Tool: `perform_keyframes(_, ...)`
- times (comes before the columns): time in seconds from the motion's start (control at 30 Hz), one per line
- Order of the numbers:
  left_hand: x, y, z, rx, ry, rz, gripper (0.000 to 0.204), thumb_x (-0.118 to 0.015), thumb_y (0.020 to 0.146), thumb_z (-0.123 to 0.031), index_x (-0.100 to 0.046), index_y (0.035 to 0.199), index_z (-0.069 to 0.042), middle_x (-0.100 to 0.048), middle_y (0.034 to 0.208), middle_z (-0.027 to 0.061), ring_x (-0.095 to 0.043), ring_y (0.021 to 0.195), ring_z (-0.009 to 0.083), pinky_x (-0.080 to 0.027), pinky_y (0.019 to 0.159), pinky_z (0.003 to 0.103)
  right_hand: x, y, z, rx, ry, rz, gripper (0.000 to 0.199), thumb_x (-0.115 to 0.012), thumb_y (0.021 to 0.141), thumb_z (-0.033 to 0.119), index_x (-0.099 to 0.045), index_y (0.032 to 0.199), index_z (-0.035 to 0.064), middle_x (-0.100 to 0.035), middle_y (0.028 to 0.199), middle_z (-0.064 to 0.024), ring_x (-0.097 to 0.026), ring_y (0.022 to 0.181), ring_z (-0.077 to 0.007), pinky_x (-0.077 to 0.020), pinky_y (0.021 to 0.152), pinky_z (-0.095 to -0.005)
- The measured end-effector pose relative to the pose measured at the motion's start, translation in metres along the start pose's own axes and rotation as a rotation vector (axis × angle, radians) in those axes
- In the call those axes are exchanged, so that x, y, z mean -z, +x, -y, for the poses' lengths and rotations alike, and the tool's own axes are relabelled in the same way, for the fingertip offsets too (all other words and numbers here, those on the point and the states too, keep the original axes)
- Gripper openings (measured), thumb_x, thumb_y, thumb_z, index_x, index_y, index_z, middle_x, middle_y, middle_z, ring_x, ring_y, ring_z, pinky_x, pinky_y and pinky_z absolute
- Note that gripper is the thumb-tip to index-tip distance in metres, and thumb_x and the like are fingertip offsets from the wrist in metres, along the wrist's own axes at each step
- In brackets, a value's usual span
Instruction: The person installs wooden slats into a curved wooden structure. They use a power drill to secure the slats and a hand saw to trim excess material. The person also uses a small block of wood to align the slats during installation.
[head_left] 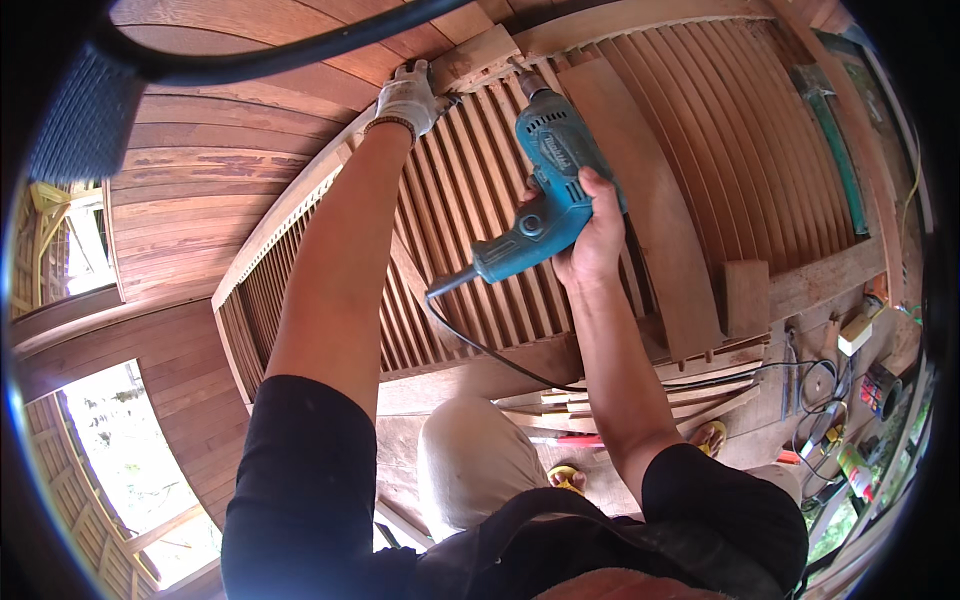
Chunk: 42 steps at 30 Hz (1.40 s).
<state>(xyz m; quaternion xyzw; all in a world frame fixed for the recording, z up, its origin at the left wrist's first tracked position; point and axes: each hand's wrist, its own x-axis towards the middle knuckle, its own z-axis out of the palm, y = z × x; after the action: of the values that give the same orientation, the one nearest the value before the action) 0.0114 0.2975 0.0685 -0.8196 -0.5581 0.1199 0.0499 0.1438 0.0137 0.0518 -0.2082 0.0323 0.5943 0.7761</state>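
A teal power drill [555, 175] with a black cord is gripped in my right hand [592, 225]. Its chuck points away from me, and its front end reaches the far rail [590, 32] of a slatted wooden panel [500, 190]. At that rail, beside a short wood block [476, 60], is my left hand [406, 98] in a whitish work glove. Its fingers are bent and closed at the rail's edge. A small dark object [450, 101] shows next to the glove; whether the hand holds it I cannot make out.
A wide loose board [640, 200] lies across the slats, with a wood block [746, 298] beside its near end. The drill's cord [500, 358] trails right toward tools and cables on the floor. Wood strips [640, 395] lie below the panel. A plank wall [215, 160] rises left.
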Motion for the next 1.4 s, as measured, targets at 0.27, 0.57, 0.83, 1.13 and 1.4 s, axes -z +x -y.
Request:
perform_keyframes(0.27,0.013,-0.007,-0.008,0.005,-0.029,0.032,0.092,-0.082,0.087,-0.041,-0.034,0.156,-0.004,-0.048,0.150,0.0281,-0.049,0.139,0.0410,-0.044,0.116,0.045,-0.006,-0.001,0.004,0.046,-0.143,-0.098,0.043,-0.068,0.093,0.032,-0.061,0.118,-0.0023,-0.068,0.093,-0.0159,-0.070,0.077,-0.0268,-0.0611,0.065,-0.0377)
perform_keyframes(0.57,0.000,-0.005,0.007,-0.018,-0.005,-0.041,0.089,-0.080,0.086,-0.048,-0.039,0.153,-0.006,-0.050,0.146,0.0284,-0.054,0.133,0.0432,-0.047,0.112,0.047,0.013,-0.021,-0.013,-0.006,-0.092,-0.132,0.046,-0.064,0.092,0.032,-0.060,0.120,-0.0041,-0.068,0.097,-0.0156,-0.070,0.083,-0.0277,-0.0615,0.067,-0.0393)
perform_keyframes(0.83,0.011,0.000,-0.024,-0.073,-0.082,-0.033,0.084,-0.079,0.085,-0.047,-0.044,0.147,-0.003,-0.052,0.145,0.0284,-0.056,0.130,0.0436,-0.048,0.110,0.049,0.000,-0.090,0.044,0.048,-0.149,-0.084,0.047,-0.064,0.092,0.027,-0.058,0.125,-0.0051,-0.067,0.098,-0.0177,-0.070,0.082,-0.0279,-0.0618,0.070,-0.0393)
perform_keyframes(1.13,-0.030,0.034,0.027,-0.084,-0.120,-0.133,0.089,-0.078,0.084,-0.050,-0.040,0.152,-0.007,-0.055,0.145,0.0279,-0.056,0.131,0.0444,-0.047,0.109,0.050,-0.002,-0.179,0.296,-0.021,-0.796,0.106,0.048,-0.065,0.091,0.031,-0.063,0.121,-0.0064,-0.073,0.099,-0.0215,-0.074,0.084,-0.0283,-0.0627,0.074,-0.0389)
perform_keyframes(1.4,-0.048,0.005,0.015,-0.076,-1.241,0.388,0.050,-0.054,0.106,-0.039,-0.052,0.151,-0.017,-0.062,0.138,0.0020,-0.062,0.118,0.0124,-0.051,0.099,0.028,0.221,-0.407,0.348,0.290,-0.552,-0.310,0.083,-0.064,0.089,0.051,-0.043,0.148,-0.0046,-0.062,0.130,-0.0306,-0.072,0.097,-0.0358,-0.0614,0.087,-0.0506)
